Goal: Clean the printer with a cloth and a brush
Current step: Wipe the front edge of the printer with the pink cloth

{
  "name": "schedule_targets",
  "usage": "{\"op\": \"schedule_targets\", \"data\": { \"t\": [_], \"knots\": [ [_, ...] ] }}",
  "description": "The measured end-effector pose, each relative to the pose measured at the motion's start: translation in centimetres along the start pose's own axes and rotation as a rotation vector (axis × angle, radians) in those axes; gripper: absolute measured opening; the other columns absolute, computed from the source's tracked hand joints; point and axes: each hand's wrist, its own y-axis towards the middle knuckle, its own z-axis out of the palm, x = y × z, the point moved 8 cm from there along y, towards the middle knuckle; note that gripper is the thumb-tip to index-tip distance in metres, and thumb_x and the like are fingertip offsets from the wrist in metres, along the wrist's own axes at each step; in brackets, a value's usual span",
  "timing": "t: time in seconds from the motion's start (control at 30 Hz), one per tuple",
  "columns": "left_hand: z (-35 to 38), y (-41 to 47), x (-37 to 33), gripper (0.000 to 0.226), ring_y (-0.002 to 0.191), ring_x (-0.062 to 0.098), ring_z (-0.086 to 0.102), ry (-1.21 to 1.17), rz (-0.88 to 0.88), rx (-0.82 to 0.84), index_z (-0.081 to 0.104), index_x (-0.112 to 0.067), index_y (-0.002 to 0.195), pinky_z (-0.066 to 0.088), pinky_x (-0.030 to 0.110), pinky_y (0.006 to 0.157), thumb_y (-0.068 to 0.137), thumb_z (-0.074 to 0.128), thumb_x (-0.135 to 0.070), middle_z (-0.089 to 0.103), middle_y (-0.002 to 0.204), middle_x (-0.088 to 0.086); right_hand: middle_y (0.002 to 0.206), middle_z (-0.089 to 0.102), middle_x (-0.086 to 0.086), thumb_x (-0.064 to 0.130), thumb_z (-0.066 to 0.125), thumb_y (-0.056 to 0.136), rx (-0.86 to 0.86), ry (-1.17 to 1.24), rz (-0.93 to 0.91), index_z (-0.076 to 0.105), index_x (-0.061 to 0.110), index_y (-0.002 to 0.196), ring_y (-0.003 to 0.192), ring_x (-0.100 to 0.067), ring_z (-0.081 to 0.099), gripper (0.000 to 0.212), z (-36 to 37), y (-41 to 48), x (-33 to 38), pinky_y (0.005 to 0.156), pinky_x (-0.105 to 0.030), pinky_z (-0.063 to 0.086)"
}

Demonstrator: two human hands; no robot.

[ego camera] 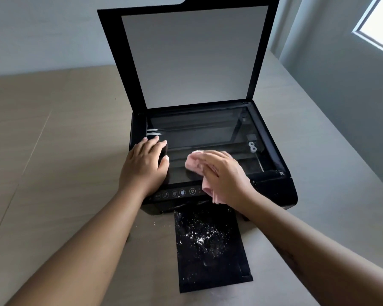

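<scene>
Hidden under the right hand (224,176): most of the pink cloth (194,163), only a bunched end on the scanner glass (208,138) and a strip hanging over the control panel (179,193) visible. Fingers of the right hand clenched on the cloth, pressing it to the near part of the glass. Left hand (145,165) resting on the front-left corner of the printer (272,191), fingers loosely curled, grasping nothing; fingertips touching the glass edge. No brush to make out anywhere. Panel icons too small to read. Small white parts behind the glass at right, unclear what.

Printer black, standing on a beige worktop (53,151), scanner lid (192,56) raised upright, its pale inner pad facing the camera. Lid top cut off by the upper picture edge. Output tray (210,250) pulled out toward the person, sprinkled with white crumbs or dust; a few specks also on the worktop just beside the tray at left. Grey walls behind and at right, a window (378,23) at top right, cut off by the frame.
</scene>
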Motion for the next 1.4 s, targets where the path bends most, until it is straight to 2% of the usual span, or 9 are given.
{"op": "schedule_targets", "data": {
  "t": [0.2, 0.33, 0.5, 0.67, 0.8, 1.0, 1.1, 1.27, 1.4],
  "knots": [
    [0.2, -0.2, 0.0, 0.046, 0.142, 0.023, 0.026, 0.001, 0.007, -0.004, 0.045, -0.026, 0.140, 0.017, 0.037, 0.117, 0.095, 0.043, -0.036, 0.039, 0.151, -0.002, 0.118, 0.065, 0.016, 0.019, 0.054, 0.091, 0.224, -0.011, -0.125, 0.067, 0.032, 0.114, 0.108, -0.006, 0.055, 0.029, 1.0, -2.2, 2.3, 0.092, -0.026, 0.046],
    [0.2, -0.2, 0.1, 0.046, 0.143, 0.022, 0.025, 0.000, 0.008, -0.008, 0.045, -0.026, 0.140, 0.018, 0.038, 0.117, 0.095, 0.044, -0.035, 0.039, 0.151, -0.002, 0.117, 0.066, 0.010, 0.011, 0.053, 0.090, 0.016, -0.149, -0.100, 0.066, 0.022, 0.113, 0.103, -0.016, 0.057, 0.029, -2.0, -3.0, 0.2, 0.089, -0.038, 0.048],
    [0.1, -0.3, 0.0, 0.046, 0.142, 0.023, 0.026, -0.005, 0.015, -0.010, 0.045, -0.024, 0.140, 0.017, 0.038, 0.117, 0.095, 0.045, -0.035, 0.039, 0.151, -0.001, 0.113, 0.063, 0.024, 0.010, 0.055, 0.089, 0.209, -0.013, -0.076, 0.069, 0.027, 0.110, 0.109, 0.007, 0.051, 0.031, -3.0, -5.0, 0.2, 0.094, -0.021, 0.041],
    [0.2, -0.4, -0.2, 0.046, 0.141, 0.026, 0.028, 0.005, 0.016, -0.007, 0.047, -0.022, 0.139, 0.019, 0.040, 0.117, 0.095, 0.047, -0.033, 0.041, 0.150, 0.002, 0.123, 0.064, 0.008, 0.030, 0.051, 0.092, -0.030, -0.231, -0.014, 0.065, 0.026, 0.116, 0.108, -0.021, 0.058, 0.028, -5.6, -4.6, -3.7, 0.089, -0.041, 0.049],
    [0.0, -0.4, -0.5, 0.046, 0.141, 0.027, 0.029, 0.013, 0.010, -0.007, 0.048, -0.021, 0.139, 0.022, 0.041, 0.116, 0.095, 0.045, -0.032, 0.041, 0.150, 0.003, 0.147, 0.043, 0.009, 0.051, 0.064, 0.080, 0.181, -0.394, -0.127, 0.049, 0.031, 0.135, 0.139, -0.015, 0.035, 0.061, -3.1, -7.3, -4.0, 0.112, -0.036, 0.033],
    [0.1, -1.4, 0.1, 0.046, 0.141, 0.027, 0.031, 0.020, -0.116, -0.042, 0.050, -0.028, 0.139, 0.025, 0.042, 0.115, 0.094, 0.049, -0.036, 0.041, 0.150, 0.003, 0.135, 0.047, 0.019, 0.013, 0.050, 0.081, 0.132, -0.356, -0.227, 0.046, 0.040, 0.130, 0.109, -0.022, 0.047, 0.056, -5.7, -8.8, -4.8, 0.074, -0.044, 0.053],
    [0.0, -1.4, 0.7, 0.046, 0.143, 0.022, 0.027, -0.031, -0.152, -0.051, 0.049, -0.029, 0.139, 0.023, 0.039, 0.117, 0.095, 0.047, -0.038, 0.038, 0.152, -0.002, 0.133, 0.054, 0.009, -0.003, 0.056, 0.077, 0.048, -0.329, -0.318, 0.056, 0.028, 0.126, 0.099, -0.026, 0.050, 0.058, -9.3, -6.6, -5.2, 0.079, -0.039, 0.051],
    [-0.1, -1.5, 0.3, 0.044, 0.142, 0.017, 0.027, -0.051, -0.179, -0.076, 0.050, -0.031, 0.138, 0.023, 0.037, 0.116, 0.094, 0.047, -0.036, 0.039, 0.151, -0.006, 0.131, 0.058, 0.007, 0.016, 0.040, 0.087, -0.021, -0.369, -0.127, 0.059, 0.028, 0.124, 0.106, -0.029, 0.051, 0.044, -11.8, -4.5, -10.9, 0.083, -0.044, 0.052],
    [-0.4, -1.4, 0.0, 0.043, 0.141, 0.015, 0.030, -0.056, -0.183, -0.103, 0.052, -0.033, 0.135, 0.027, 0.037, 0.115, 0.092, 0.049, -0.037, 0.042, 0.149, -0.008, 0.124, 0.060, 0.007, 0.005, 0.042, 0.076, 0.005, -0.401, -0.272, 0.064, 0.020, 0.120, 0.103, -0.028, 0.049, 0.051, -10.2, -9.1, -8.9, 0.080, -0.040, 0.052]
  ]
}}
